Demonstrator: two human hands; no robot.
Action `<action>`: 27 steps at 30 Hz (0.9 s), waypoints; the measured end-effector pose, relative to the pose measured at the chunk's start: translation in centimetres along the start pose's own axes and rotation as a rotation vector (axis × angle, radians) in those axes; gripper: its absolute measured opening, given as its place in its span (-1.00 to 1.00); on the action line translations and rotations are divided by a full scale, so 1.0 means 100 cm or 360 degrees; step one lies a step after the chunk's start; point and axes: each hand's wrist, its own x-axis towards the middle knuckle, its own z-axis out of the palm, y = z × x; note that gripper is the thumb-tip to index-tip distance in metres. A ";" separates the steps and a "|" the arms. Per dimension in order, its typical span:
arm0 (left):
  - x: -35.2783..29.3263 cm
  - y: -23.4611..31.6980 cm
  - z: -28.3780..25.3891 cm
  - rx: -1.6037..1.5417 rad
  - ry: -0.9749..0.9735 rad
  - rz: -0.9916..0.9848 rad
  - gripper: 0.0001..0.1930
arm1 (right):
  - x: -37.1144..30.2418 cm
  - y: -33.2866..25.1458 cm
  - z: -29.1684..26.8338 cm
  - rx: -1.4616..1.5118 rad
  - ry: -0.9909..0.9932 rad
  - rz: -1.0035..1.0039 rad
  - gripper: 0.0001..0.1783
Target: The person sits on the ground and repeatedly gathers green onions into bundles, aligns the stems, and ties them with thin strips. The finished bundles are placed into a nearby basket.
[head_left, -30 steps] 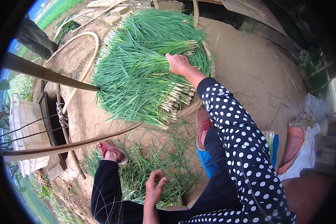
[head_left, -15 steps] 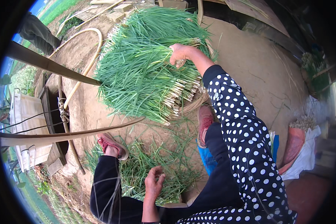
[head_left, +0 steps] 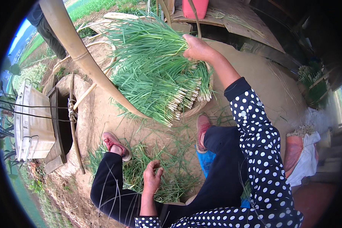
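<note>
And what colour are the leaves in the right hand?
Green: the leaves in the right hand show best in the head view.

We've got one head-worn fisheye, left of a pair, aimed down: trousers (head_left: 222, 163) near, green stalks (head_left: 155, 85) farther, field (head_left: 90, 11) far, upper left.

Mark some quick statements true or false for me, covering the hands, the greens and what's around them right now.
1. The right hand grips a bunch of green-leaved stalks. True.
2. The leaves of that bunch fan toward the picture's right. False: they fan toward the left.
3. In this view, the left hand appears over loose greens. True.
4. The left hand grips the bunch too. False: it is well apart from it.
5. A white crate shows at the picture's left side. True.
</note>
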 end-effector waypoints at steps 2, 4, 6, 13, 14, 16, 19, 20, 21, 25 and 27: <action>-0.004 0.016 -0.006 0.0005 0.0158 0.0187 -0.70 | -0.044 -0.012 -0.015 -0.0492 0.0204 -0.0172 -0.57; -0.011 0.038 -0.015 -0.0075 0.0310 0.0306 -0.72 | -0.093 -0.028 -0.037 -0.0617 0.0073 -0.0191 -0.73; -0.020 0.066 -0.021 -0.0165 0.0459 0.0372 -0.72 | -0.153 -0.049 -0.060 -0.0664 -0.0172 -0.0331 -0.72; -0.043 0.152 0.007 0.0048 0.0097 0.1003 0.02 | -0.271 -0.138 -0.023 -0.0927 -0.1486 -0.0289 -0.78; -0.041 0.153 0.015 0.0065 -0.0088 0.1038 0.13 | -0.278 -0.150 -0.010 -0.0987 -0.1696 -0.0313 -0.78; -0.032 0.143 0.022 -0.0143 -0.0839 0.0777 0.28 | -0.288 -0.171 0.003 -0.0938 -0.1829 -0.0520 -0.79; -0.036 0.110 0.027 -0.0995 -0.1651 0.0315 0.24 | -0.283 -0.187 0.005 -0.0782 -0.1855 -0.0618 -0.78; -0.039 0.100 0.030 -0.1033 -0.1726 0.0294 0.22 | -0.277 -0.189 0.007 -0.0780 -0.1864 -0.0670 -0.78; -0.042 0.090 0.032 -0.1047 -0.1801 0.0224 0.20 | -0.271 -0.190 0.010 -0.0781 -0.1861 -0.0756 -0.78; -0.059 0.069 0.044 -0.1513 -0.1451 -0.0025 -0.10 | -0.241 -0.173 0.040 -0.0689 -0.1446 -0.0755 -0.47; -0.058 0.062 0.035 -0.1782 -0.1130 -0.0272 -0.29 | -0.229 -0.154 0.054 -0.0584 -0.0715 -0.0728 -0.23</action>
